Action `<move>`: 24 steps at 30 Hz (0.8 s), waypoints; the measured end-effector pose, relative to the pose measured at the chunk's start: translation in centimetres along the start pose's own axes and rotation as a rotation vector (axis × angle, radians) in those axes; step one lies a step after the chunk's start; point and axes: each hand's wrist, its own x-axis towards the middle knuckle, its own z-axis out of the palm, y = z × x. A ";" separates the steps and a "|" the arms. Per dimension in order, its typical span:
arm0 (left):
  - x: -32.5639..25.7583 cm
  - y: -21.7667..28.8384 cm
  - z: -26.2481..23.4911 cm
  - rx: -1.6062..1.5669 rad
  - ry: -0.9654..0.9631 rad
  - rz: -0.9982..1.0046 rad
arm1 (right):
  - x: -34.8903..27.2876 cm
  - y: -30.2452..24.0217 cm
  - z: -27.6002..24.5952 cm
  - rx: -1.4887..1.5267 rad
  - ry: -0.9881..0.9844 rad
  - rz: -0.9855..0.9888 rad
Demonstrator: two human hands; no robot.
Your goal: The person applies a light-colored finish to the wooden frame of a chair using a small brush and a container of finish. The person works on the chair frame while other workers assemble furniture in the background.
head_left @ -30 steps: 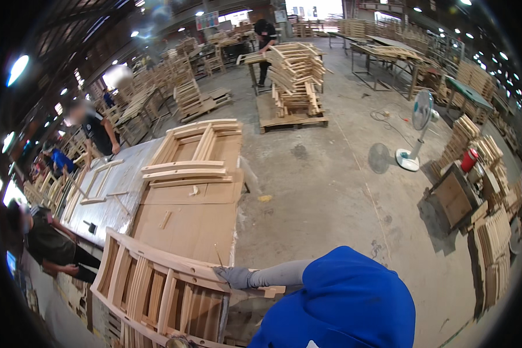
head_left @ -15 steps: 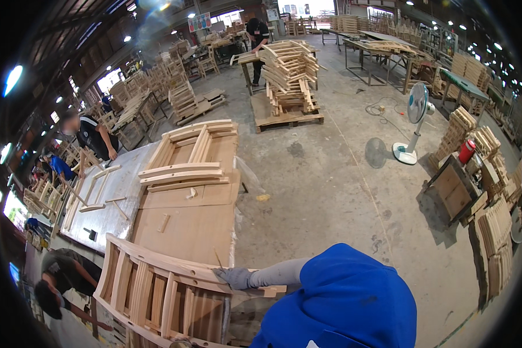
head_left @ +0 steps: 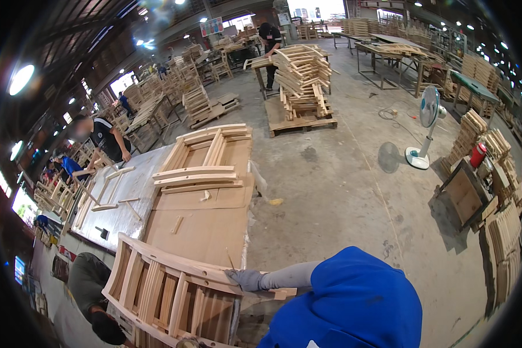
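Note:
My left hand [head_left: 245, 279], in a grey glove and grey sleeve, reaches out from my blue shirt [head_left: 354, 301] and grips the curved top rail of a slatted wooden chair frame [head_left: 168, 290]. The frame stands tilted at the near end of a long workbench covered with a brown board [head_left: 203, 232]. A thin sliver of wood sticks up just beside the glove. My right hand is out of sight.
Flat wooden frames [head_left: 206, 156] are stacked further along the bench. One person crouches at lower left [head_left: 90, 284]; another leans over the bench [head_left: 107, 136]. On the concrete floor stand a pallet of stacked chair parts [head_left: 301, 81], a pedestal fan [head_left: 426, 124] and an open wooden box [head_left: 464, 194].
My left hand stays on the frame's top rail. The person at lower left has moved lower and nearer the frame. The view has shifted slightly.

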 end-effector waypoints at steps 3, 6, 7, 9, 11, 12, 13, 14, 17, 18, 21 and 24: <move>-0.2 0.5 -0.8 0.010 -0.001 0.011 | 0.3 -0.6 -0.1 0.034 -0.074 0.030; -1.4 2.8 -2.9 -0.010 -0.040 0.024 | 0.7 -2.5 -0.5 0.051 -0.156 0.031; -1.6 3.5 -3.5 -0.063 -0.086 -0.017 | 0.9 -2.7 -0.6 0.042 -0.151 0.025; -2.3 0.4 0.4 -0.019 0.093 0.031 | -0.6 0.3 -0.6 -0.012 -0.138 0.091; -2.1 1.1 -0.2 0.200 0.147 0.135 | -0.1 -0.5 -0.6 0.001 -0.106 0.046; -1.6 2.0 -1.1 0.176 0.093 0.167 | 0.0 -1.2 -0.6 -0.015 -0.075 -0.022; -1.5 2.2 -1.6 0.877 -0.122 0.499 | 0.1 -1.5 -0.7 -0.005 -0.087 -0.012; -1.5 2.3 -2.1 0.389 -0.079 0.270 | 0.1 -1.8 -0.9 0.009 -0.092 0.000; -1.0 1.5 -2.8 -0.152 0.146 0.062 | 0.0 -1.6 -1.5 0.028 -0.116 0.030; -1.0 1.6 -3.1 -0.182 0.095 0.045 | 0.2 -2.0 -1.6 0.048 -0.148 0.050; -0.6 1.7 -3.1 -0.186 -0.108 0.006 | 0.0 -1.5 -1.4 0.019 -0.132 0.055; -0.9 1.8 -3.4 -0.271 -0.081 0.007 | 0.1 -1.8 -1.5 0.029 -0.133 0.053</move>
